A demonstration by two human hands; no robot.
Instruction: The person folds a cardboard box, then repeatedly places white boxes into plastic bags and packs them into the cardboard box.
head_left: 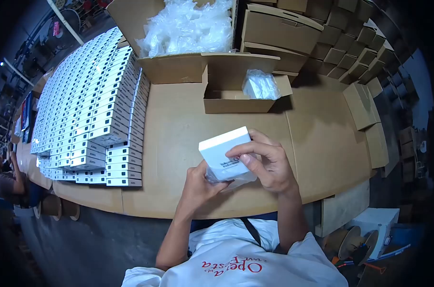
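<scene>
Nearest me, both hands hold a small white box (225, 152) just above the front edge of the tabletop (178, 143). My left hand (200, 184) is clenched around its lower end, where a bit of clear plastic wrap (226, 181) bunches under the box; my right hand (264, 165) grasps the near face, thumb across the printed label. I judge the box light and stiff, cardboard with crisp corners that would dent under a hard squeeze, and the film around it looks slippery. The flat side faces seem the safest place for the grip.

To the left, well apart, lies a broad stack of white boxes (90, 110) in tight rows. Beyond the hands stands a small open carton (241, 93) with a plastic bag (261, 85) in it, and behind that a large carton (145, 24) full of clear bags (188, 26). Brown cartons (284, 33) are piled at the far right. Nothing lies between the hands and the small carton.
</scene>
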